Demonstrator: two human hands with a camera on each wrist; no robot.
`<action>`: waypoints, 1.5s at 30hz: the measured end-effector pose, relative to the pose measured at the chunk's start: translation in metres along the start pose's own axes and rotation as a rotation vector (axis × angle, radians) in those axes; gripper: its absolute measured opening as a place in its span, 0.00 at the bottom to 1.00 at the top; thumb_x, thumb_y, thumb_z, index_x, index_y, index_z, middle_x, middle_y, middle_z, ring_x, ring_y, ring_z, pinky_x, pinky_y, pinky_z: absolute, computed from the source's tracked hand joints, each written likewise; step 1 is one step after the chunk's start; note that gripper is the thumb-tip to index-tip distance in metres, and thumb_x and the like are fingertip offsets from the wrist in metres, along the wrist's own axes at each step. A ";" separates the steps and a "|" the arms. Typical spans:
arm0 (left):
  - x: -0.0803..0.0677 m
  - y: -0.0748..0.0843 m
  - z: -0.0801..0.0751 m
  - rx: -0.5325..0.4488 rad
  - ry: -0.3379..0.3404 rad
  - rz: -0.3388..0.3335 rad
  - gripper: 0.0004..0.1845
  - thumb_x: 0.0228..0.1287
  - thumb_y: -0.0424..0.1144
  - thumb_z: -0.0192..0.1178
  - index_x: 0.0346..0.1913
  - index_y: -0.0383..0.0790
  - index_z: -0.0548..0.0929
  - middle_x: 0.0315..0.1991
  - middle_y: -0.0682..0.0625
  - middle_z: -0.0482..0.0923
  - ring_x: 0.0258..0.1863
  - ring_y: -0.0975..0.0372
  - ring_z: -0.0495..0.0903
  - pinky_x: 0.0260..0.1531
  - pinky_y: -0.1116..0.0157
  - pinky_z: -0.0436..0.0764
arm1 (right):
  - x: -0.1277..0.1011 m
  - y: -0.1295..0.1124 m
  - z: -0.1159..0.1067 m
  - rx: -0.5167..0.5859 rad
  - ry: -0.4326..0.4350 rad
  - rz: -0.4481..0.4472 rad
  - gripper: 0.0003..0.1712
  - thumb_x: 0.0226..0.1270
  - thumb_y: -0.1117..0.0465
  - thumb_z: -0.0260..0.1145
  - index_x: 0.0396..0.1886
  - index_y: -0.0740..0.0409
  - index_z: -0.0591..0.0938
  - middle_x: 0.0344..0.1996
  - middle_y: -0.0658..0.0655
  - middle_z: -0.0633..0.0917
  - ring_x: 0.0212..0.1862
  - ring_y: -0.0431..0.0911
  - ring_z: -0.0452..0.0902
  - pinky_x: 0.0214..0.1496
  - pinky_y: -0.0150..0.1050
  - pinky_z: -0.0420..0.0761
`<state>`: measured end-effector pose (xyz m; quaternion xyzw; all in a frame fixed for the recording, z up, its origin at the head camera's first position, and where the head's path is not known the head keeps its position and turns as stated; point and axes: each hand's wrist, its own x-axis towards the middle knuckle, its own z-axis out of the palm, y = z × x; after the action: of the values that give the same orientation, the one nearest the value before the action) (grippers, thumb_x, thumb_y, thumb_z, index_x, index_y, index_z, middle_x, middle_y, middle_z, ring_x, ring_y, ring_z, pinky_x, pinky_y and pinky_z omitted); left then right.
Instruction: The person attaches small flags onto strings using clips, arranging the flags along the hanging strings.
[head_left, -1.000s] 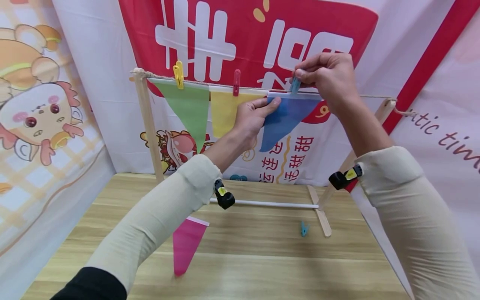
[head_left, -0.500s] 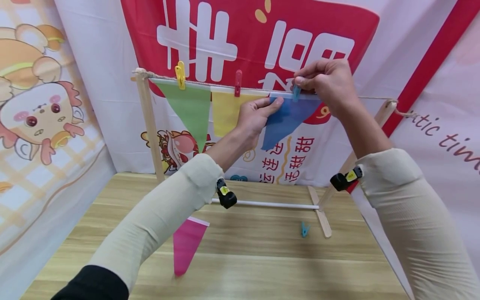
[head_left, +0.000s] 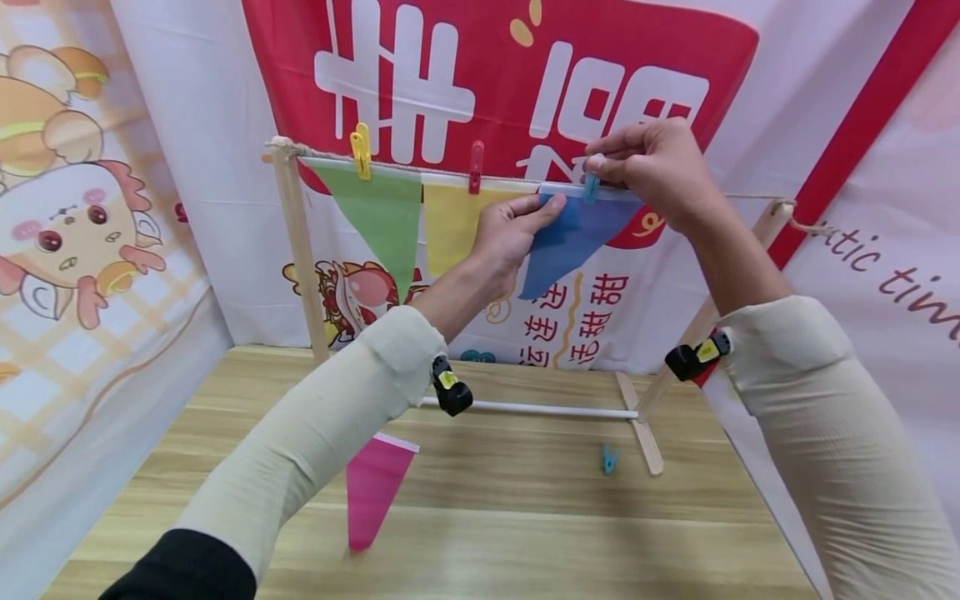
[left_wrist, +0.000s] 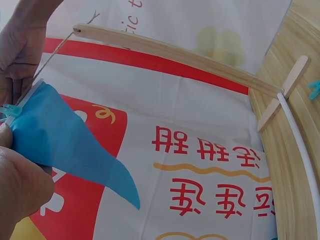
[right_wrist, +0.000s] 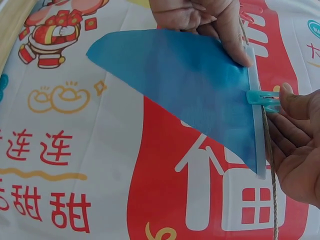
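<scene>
A blue pennant [head_left: 573,237] hangs at the twine [right_wrist: 272,200], its white top edge along the line. My left hand [head_left: 510,237] pinches the pennant's upper left corner between thumb and fingers. With thumb and fingertips my right hand [head_left: 660,171] pinches a light blue clothespin [right_wrist: 263,100], whose jaws straddle the white edge and the twine. To the left hang a green pennant [head_left: 382,217] under a yellow clothespin [head_left: 361,150] and a yellow pennant [head_left: 450,225] under a red clothespin [head_left: 476,167]. The left forearm and hand cover part of the yellow pennant.
Wooden posts [head_left: 296,242] hold the twine at both ends, joined low down by a white rod [head_left: 555,409]. On the wooden table [head_left: 525,533] lie a pink pennant [head_left: 377,496] and another light blue clothespin [head_left: 608,459]. A printed cloth backdrop [head_left: 825,108] stands behind.
The right hand with the clothespin has come down slightly, and the clothespin now sits lower over the blue pennant's top edge. The left hand keeps its grip almost in place.
</scene>
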<state>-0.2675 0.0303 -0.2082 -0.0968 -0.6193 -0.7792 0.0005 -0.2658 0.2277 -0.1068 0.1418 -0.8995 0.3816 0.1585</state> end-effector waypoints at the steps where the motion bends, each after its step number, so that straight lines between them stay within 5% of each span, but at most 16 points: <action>1: 0.000 0.000 0.000 -0.001 -0.001 -0.002 0.23 0.78 0.53 0.72 0.70 0.51 0.91 0.67 0.51 0.91 0.70 0.52 0.86 0.78 0.45 0.82 | 0.000 0.000 -0.001 -0.008 -0.008 0.006 0.29 0.79 0.42 0.75 0.71 0.50 0.89 0.62 0.53 0.94 0.52 0.40 0.89 0.57 0.38 0.93; 12: -0.002 -0.002 -0.001 0.029 -0.007 0.033 0.24 0.78 0.51 0.73 0.70 0.48 0.90 0.68 0.49 0.90 0.71 0.49 0.86 0.79 0.42 0.80 | -0.004 0.001 -0.002 -0.018 -0.041 0.042 0.35 0.76 0.37 0.76 0.75 0.47 0.87 0.67 0.54 0.92 0.57 0.43 0.88 0.63 0.45 0.93; 22: -0.008 -0.001 -0.009 0.150 -0.022 0.106 0.24 0.80 0.50 0.72 0.71 0.46 0.89 0.66 0.47 0.92 0.66 0.50 0.91 0.76 0.48 0.84 | -0.009 0.008 -0.001 0.084 0.035 -0.005 0.35 0.73 0.40 0.80 0.74 0.47 0.87 0.69 0.52 0.91 0.68 0.52 0.91 0.69 0.50 0.91; 32: -0.015 0.000 -0.022 0.162 -0.028 0.144 0.21 0.80 0.46 0.72 0.70 0.44 0.90 0.65 0.47 0.92 0.63 0.51 0.93 0.70 0.53 0.89 | -0.019 0.013 0.002 0.424 0.221 -0.106 0.24 0.72 0.48 0.83 0.62 0.53 0.94 0.58 0.53 0.96 0.57 0.43 0.95 0.66 0.40 0.91; 37: -0.017 -0.004 -0.032 0.159 -0.030 0.130 0.18 0.80 0.44 0.72 0.66 0.43 0.92 0.61 0.45 0.94 0.58 0.53 0.95 0.67 0.57 0.90 | -0.022 0.016 0.003 0.632 0.271 -0.146 0.22 0.70 0.53 0.85 0.58 0.59 0.95 0.52 0.53 0.97 0.55 0.44 0.96 0.63 0.36 0.92; 45: -0.019 -0.014 -0.050 0.167 -0.023 0.115 0.15 0.79 0.42 0.73 0.62 0.41 0.94 0.54 0.44 0.95 0.52 0.54 0.97 0.61 0.58 0.93 | -0.028 0.028 -0.001 0.804 0.299 -0.189 0.22 0.70 0.58 0.84 0.58 0.66 0.93 0.52 0.59 0.96 0.54 0.49 0.97 0.62 0.37 0.92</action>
<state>-0.2575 -0.0167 -0.2348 -0.1407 -0.6755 -0.7223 0.0462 -0.2502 0.2509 -0.1348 0.2171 -0.6298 0.7015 0.2532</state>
